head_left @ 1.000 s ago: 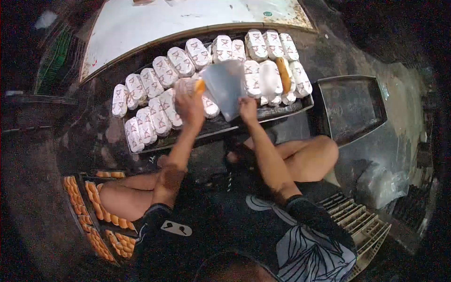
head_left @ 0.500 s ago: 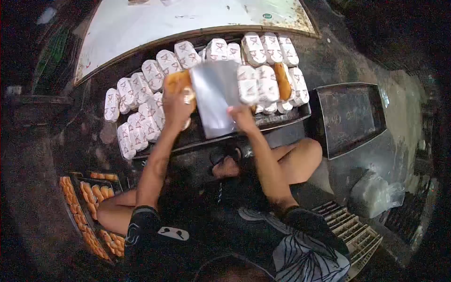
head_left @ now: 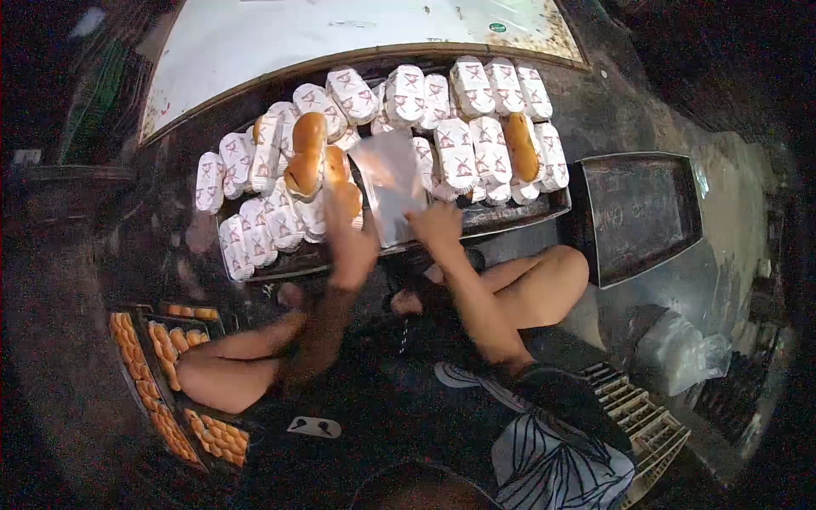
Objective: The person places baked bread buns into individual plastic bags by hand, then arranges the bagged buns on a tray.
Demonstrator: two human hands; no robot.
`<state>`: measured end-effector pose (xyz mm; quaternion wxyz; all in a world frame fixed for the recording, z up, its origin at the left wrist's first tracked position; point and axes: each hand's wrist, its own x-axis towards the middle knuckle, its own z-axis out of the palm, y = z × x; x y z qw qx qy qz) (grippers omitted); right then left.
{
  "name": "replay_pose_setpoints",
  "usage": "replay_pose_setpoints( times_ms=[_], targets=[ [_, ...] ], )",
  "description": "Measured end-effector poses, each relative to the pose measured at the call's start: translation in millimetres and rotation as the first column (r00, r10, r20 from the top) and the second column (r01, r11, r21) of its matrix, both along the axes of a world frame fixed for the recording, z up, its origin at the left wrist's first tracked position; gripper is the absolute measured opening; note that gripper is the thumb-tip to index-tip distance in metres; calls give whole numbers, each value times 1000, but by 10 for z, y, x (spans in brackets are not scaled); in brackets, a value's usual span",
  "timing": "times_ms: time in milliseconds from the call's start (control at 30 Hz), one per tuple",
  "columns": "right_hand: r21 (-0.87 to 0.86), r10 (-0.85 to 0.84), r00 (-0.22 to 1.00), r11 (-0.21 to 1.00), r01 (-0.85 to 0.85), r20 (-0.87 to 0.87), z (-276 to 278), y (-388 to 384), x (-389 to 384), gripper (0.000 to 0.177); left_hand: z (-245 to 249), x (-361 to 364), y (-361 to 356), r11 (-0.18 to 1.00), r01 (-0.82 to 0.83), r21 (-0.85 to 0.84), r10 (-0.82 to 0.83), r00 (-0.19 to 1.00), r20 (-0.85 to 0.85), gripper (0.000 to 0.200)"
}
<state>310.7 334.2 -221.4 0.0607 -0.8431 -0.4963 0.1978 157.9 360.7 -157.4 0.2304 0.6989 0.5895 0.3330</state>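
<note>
My right hand [head_left: 438,228] pinches the near edge of a shiny, see-through plastic bag [head_left: 391,183], which stands out over the middle of a dark tray [head_left: 510,219]. Blurred by motion, my left hand [head_left: 353,253] is just left of the bag's near end; its fingers do not show clearly. Beyond it lie brown-topped buns, one bun [head_left: 308,140] on its side in a paper wrapper and another bun [head_left: 342,183] close by. Rows of buns in printed white paper [head_left: 459,157] fill both sides of the tray. One more brown bun [head_left: 522,146] shows its top on the right.
A white board [head_left: 365,34] lies behind the tray. At the right stand a dark metal tray [head_left: 643,223], a bundle of clear plastic [head_left: 680,348] and a slatted crate [head_left: 642,416]. Trays of unwrapped buns [head_left: 217,438] are on the floor at lower left.
My left hand has come away from the brown bun and moved toward me and to the right. The bag in my right hand has shifted slightly, and the view has moved a little.
</note>
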Motion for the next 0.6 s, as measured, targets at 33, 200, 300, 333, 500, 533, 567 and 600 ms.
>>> replay_pose_setpoints(
  times_ms=[33,200,300,333,500,533,567,600],
  targets=[
    [-3,7,1000,1000,-7,3,107,-49,50,52,-24,101,-143,953,301,-30,-301,932,-204,52],
    [376,234,893,923,-80,-385,853,-448,234,47,-434,97,-209,683,383,-623,-684,636,-359,23],
    [45,94,712,995,-88,-696,772,-784,138,40,-286,-120,-198,767,380,-517,-613,673,-414,14],
    [40,92,711,995,-89,-697,827,-802,71,40,-233,-213,-190,826,419,-377,-542,773,-330,12],
    [301,238,826,950,-87,-510,873,-799,-429,28,222,-177,-429,741,321,-590,-290,945,150,17],
    [412,234,865,910,-35,-443,859,-776,-472,25,227,-174,-438,747,308,-589,-276,950,147,17],
    [288,200,886,954,-79,-419,980,-747,-452,20,267,-174,-433,741,362,-566,-227,928,296,21],
    [288,206,885,954,-86,-418,1025,-749,-440,20,312,-160,-430,737,416,-532,-180,880,440,24]
  ],
)
